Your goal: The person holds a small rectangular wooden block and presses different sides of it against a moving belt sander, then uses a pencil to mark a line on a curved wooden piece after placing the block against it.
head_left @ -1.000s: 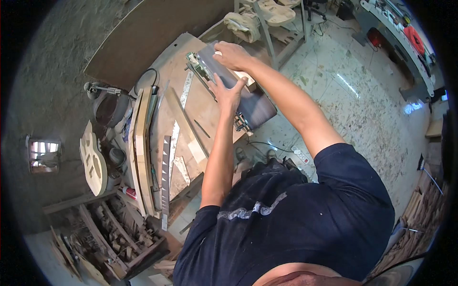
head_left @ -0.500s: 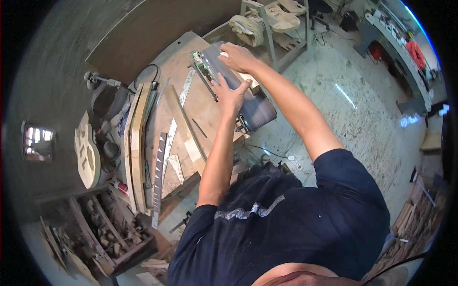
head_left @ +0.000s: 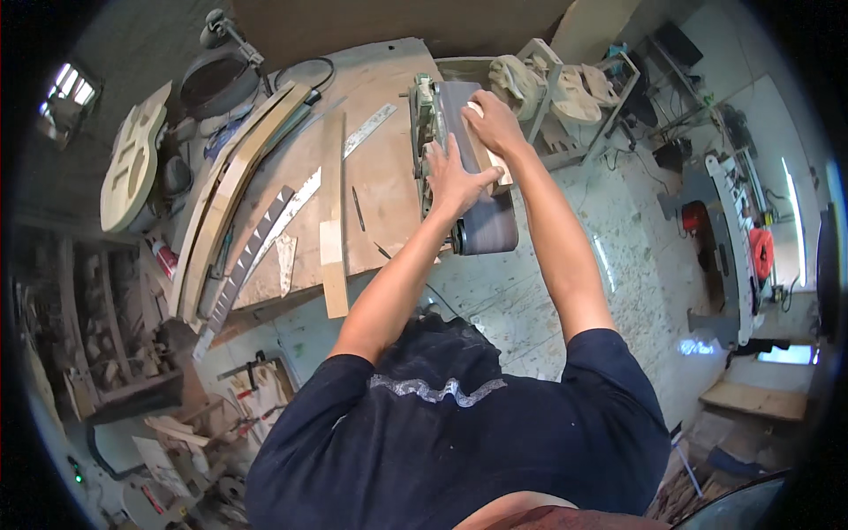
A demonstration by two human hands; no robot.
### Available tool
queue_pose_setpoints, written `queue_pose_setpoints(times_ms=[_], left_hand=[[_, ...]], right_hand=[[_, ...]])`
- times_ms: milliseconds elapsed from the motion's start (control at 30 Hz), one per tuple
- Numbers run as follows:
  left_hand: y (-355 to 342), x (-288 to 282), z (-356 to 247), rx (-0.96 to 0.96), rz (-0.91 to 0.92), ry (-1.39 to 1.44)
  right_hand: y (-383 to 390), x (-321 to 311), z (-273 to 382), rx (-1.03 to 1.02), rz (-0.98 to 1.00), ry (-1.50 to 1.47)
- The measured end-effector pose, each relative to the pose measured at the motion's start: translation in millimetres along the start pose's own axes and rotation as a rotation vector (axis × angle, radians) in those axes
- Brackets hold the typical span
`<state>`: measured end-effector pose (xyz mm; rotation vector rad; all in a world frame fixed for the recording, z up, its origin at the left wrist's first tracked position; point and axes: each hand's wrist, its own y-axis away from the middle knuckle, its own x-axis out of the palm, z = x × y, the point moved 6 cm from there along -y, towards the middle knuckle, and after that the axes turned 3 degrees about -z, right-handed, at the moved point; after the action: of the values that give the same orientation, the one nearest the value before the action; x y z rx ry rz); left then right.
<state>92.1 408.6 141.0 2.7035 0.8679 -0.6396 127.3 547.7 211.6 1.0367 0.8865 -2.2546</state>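
Observation:
A light wooden block point(head_left: 485, 157) lies lengthwise on the wide grey-brown belt of a belt sander point(head_left: 491, 226). My right hand point(head_left: 496, 124) is closed over the far end of the block, fingers bent around it. Beside its near end is my left hand point(head_left: 454, 183), with the thumb reaching to the block and the other fingers stretched forward and apart over the sander's left side. The block's underside, against the belt, is hidden.
Left on the workbench point(head_left: 389, 168) lie a flat wooden strip point(head_left: 332, 194), a dark inlaid fretboard point(head_left: 256, 234), a metal ruler point(head_left: 369, 130) and long curved wood pieces point(head_left: 228, 181). A pale guitar body point(head_left: 134, 168) stands far left. Further bodies rest on a rack point(head_left: 579, 102) at right.
My view has turned, so the bench and sander appear more upright and further right. Both hands stay at the wooden block on the belt.

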Motion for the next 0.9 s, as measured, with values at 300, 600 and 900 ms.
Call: queue_pose_setpoints(times_ms=[300, 600, 900], left_hand=[[3.6, -3.3, -4.0, -0.040, 0.030, 0.067], [-0.6, -5.0, -9.2, -0.069, 0.031, 0.096], [-8.3, -7.4, -15.8, -0.022, 0.090, -0.033]], right_hand=[[-5.0, -0.9, 8.4, -0.014, 0.002, 0.057], [-16.5, 3.7, 18.1, -0.093, -0.010, 0.102], [-6.2, 1.9, -3.5, 0.115, -0.081, 0.188]])
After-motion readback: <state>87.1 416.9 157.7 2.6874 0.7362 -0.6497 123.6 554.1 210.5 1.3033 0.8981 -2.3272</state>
